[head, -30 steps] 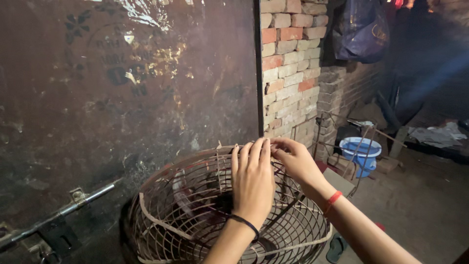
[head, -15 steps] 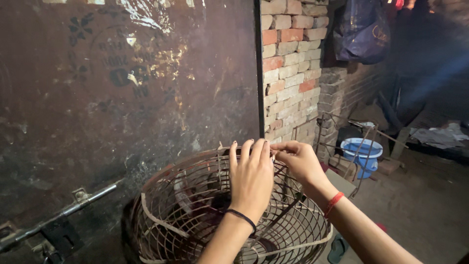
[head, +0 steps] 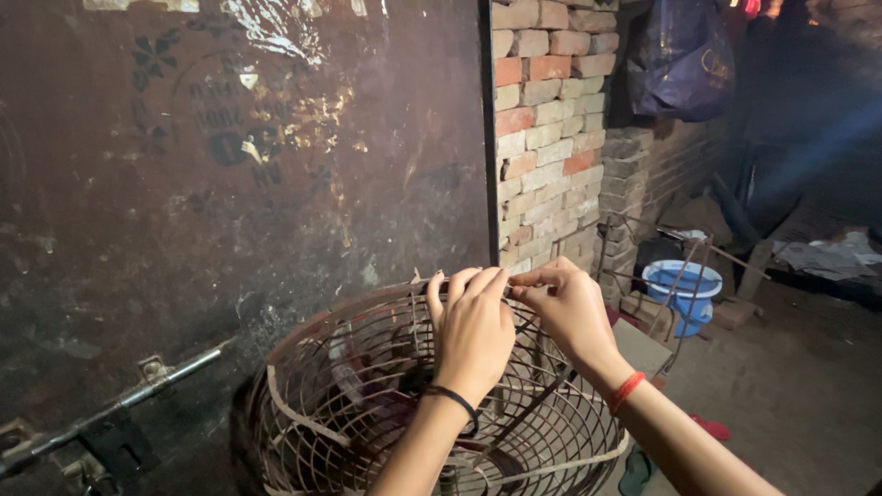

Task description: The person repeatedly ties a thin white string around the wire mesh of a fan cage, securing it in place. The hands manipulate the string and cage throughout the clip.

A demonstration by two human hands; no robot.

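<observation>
Left hand (head: pixel 475 332) is held up over the far rim of a round wire basket (head: pixel 367 413), with its back turned to the camera and its fingers curled forward onto the wires. A black band is worn on that wrist. It cannot be told for sure if something is pinched under those fingers, because they are hidden by the back of the hand. Right hand (head: pixel 571 312) is set just beside it, touching it at the fingertips, and its thumb and first finger are closed on a thin wire at the basket's top edge. A red band is worn on that wrist. The basket is old and rusty, is made of thin bent wires, and is tipped a little toward the person. It is placed right in front of a big dark metal door (head: pixel 230 184), close to a long bolt (head: pixel 119 404) low on the door. A brick wall (head: pixel 542 129) is seen to the right of the door, and a blue bucket (head: pixel 682 292) is seen farther back on the floor. A dark bag (head: pixel 680 55) is hung up high. A finger could be poked or scratched by a sharp wire end, since the wires look rough and rusty. The thin wire could be snapped if it is bent too hard. The basket could be tipped over if the rim is pushed down too much.
</observation>
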